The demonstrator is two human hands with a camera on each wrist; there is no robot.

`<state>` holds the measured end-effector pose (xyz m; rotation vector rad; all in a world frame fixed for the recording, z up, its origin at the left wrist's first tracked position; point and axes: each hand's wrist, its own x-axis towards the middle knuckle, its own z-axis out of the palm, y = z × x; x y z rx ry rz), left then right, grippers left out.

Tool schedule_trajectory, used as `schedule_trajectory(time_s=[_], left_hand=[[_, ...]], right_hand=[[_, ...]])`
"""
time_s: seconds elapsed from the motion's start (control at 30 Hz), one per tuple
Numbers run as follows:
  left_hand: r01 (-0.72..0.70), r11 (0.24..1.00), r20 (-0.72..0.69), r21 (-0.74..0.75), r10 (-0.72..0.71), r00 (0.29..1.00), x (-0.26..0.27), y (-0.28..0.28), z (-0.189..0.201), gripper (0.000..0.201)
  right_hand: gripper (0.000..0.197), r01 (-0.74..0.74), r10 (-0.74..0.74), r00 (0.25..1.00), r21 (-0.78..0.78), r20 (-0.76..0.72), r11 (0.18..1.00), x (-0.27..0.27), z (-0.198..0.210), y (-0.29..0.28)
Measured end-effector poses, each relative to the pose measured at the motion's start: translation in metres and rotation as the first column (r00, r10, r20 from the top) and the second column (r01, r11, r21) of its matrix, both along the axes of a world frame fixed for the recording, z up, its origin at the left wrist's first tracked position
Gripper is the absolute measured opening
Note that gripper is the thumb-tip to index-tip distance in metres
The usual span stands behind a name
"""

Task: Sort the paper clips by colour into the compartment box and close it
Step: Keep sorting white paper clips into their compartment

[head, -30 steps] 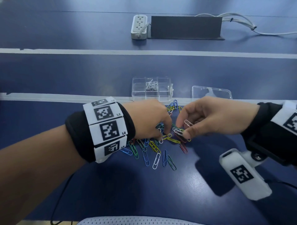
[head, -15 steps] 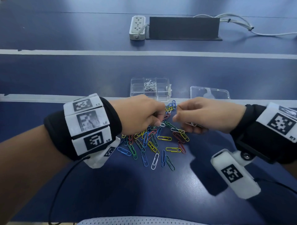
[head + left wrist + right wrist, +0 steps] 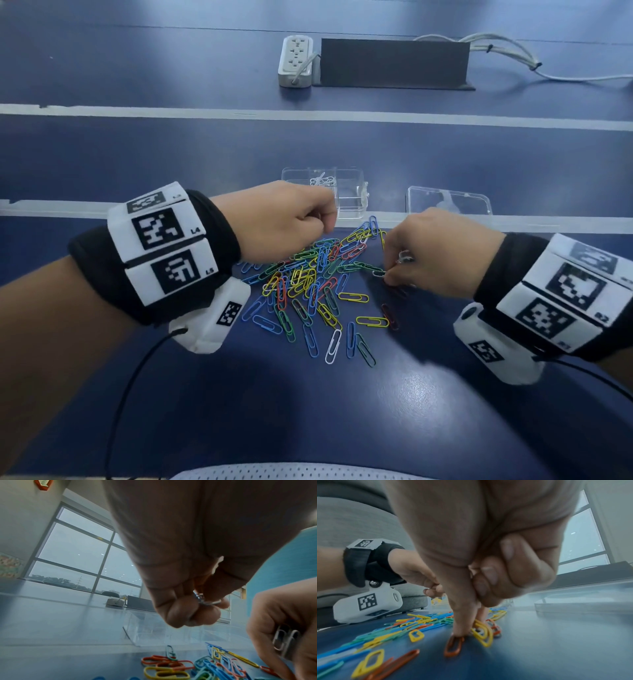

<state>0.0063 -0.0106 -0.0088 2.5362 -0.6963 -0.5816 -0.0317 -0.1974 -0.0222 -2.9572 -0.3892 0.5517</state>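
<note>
the left hand [image 3: 284, 219], mid-frame, curls around white clips [image 3: 204, 600]. the right hand [image 3: 435, 253] holds white clips too, fingertip [image 3: 460, 630] pressing a red clip [image 3: 453, 646].

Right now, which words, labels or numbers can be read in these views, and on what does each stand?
"L4": left wristband, beside a square marker.
"L5": same band, next block down.
A third label on its top block: blurred.
Right wristband: small label, blurred.
Red wall sign: unreadable.
</note>
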Motion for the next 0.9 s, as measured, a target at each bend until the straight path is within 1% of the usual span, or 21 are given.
schedule_trajectory(time_s=[0.07,0.2,0.27,0.37,0.43,0.5,0.53,0.6,0.67,0.7,0.8,0.9], left_hand=[[-0.011,1.0,-0.016,0.015,0.011,1.0,0.001,0.002,0.001,0.018],[0.008,0.996,-0.016,0.092,-0.007,1.0,-0.002,0.0,0.004,0.015],[0.018,0.993,-0.002,0.117,-0.018,1.0,-0.004,-0.002,0.004,0.011],[0.032,0.991,0.018,0.127,-0.034,0.999,-0.003,-0.005,0.003,0.006],[0.015,0.994,0.023,0.106,-0.017,1.0,0.002,-0.006,0.004,0.006],[-0.024,0.997,0.038,0.077,0.021,0.999,0.009,-0.006,0.006,0.011],[-0.042,0.997,0.054,0.061,0.039,0.998,0.013,-0.006,0.007,0.014],[-0.072,0.997,0.103,0.034,0.068,0.992,0.023,-0.007,0.008,0.02],[-0.103,0.994,0.168,0.035,0.096,0.981,0.034,-0.01,0.008,0.023],[-0.115,0.992,0.196,0.043,0.105,0.975,0.04,-0.012,0.008,0.023],[-0.126,0.989,0.237,0.073,0.105,0.966,0.055,-0.018,0.005,0.023],[-0.172,0.985,0.248,0.033,0.158,0.956,0.062,-0.023,0.003,0.029]], right_hand=[[0.016,-0.02,0.02,1.0,-0.021,-0.002,1.0,-0.001,0.0,0.0],[0.024,0.006,-0.008,0.995,-0.016,-0.098,1.0,-0.001,0.0,-0.001],[0.024,0.063,-0.059,0.988,0.021,-0.14,0.998,0.002,0.003,-0.002],[0.027,0.185,-0.158,0.961,0.103,-0.228,0.977,0.011,0.006,-0.004],[0.028,0.284,-0.213,0.919,0.181,-0.332,0.942,0.016,0.007,-0.005],[0.023,0.404,-0.261,0.868,0.294,-0.422,0.866,0.023,0.008,-0.005],[0.02,0.453,-0.283,0.851,0.346,-0.442,0.822,0.028,0.008,-0.005],[0.021,0.507,-0.327,0.843,0.427,-0.427,0.749,0.04,0.01,-0.002],[0.025,0.497,-0.333,0.86,0.488,-0.387,0.717,0.053,0.014,0.005],[0.028,0.474,-0.319,0.874,0.506,-0.365,0.721,0.059,0.015,0.009],[0.03,0.399,-0.281,0.912,0.492,-0.298,0.774,0.072,0.02,0.022],[0.025,0.403,-0.308,0.913,0.491,-0.266,0.772,0.083,0.025,0.031]])
